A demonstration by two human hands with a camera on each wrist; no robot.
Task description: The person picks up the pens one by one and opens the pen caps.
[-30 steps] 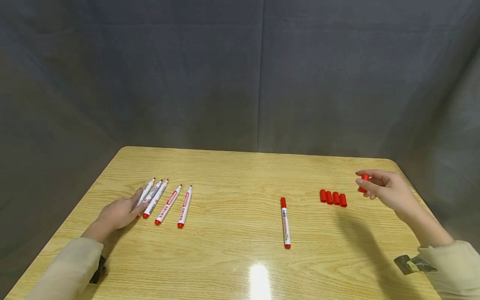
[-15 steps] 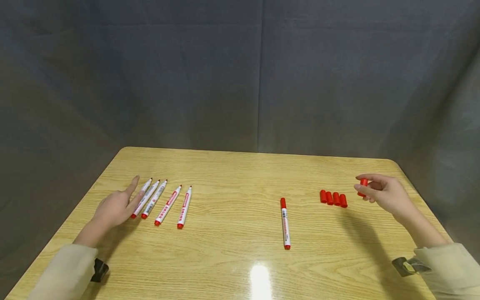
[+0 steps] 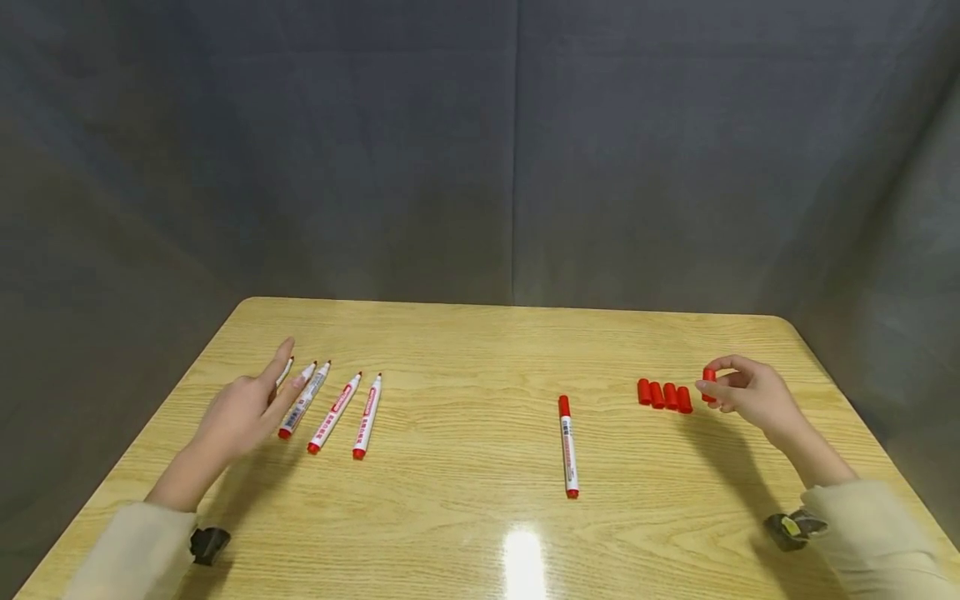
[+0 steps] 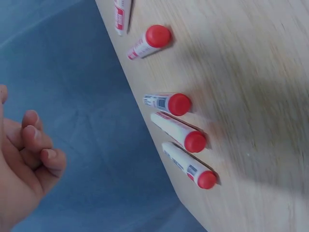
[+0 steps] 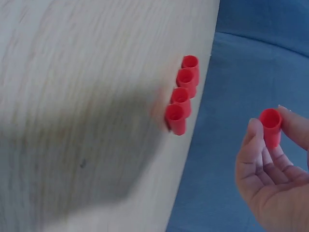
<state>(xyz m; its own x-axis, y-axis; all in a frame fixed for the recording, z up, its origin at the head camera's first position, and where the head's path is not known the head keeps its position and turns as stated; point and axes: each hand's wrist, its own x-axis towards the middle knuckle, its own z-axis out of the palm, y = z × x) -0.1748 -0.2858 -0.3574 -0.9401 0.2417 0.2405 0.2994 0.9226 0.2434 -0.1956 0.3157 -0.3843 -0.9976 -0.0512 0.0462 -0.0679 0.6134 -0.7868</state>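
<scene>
My right hand [image 3: 761, 408] pinches a red marker cap [image 5: 271, 128] between thumb and fingers, its hollow end showing in the right wrist view. To the left of it lies a row of several more red caps [image 3: 671, 396], side by side on the table. Over the leftmost of the uncapped markers [image 3: 366, 421] hovers my left hand [image 3: 236, 417], index finger and thumb extended, holding nothing. These markers are white with red ends, tips pointing away; the left hand partly hides some in the head view. In the left wrist view a marker [image 4: 176, 128] lies apart from the hand.
One marker [image 3: 569, 454] with its red cap on lies alone near the middle of the wood-grain table [image 3: 465, 392]. A dark grey cloth [image 3: 375, 167] hangs behind the far table edge.
My left hand has come off the leftmost markers and risen above them; those markers shifted slightly left. My right hand has moved left and nearer with its cap, towards the cap row.
</scene>
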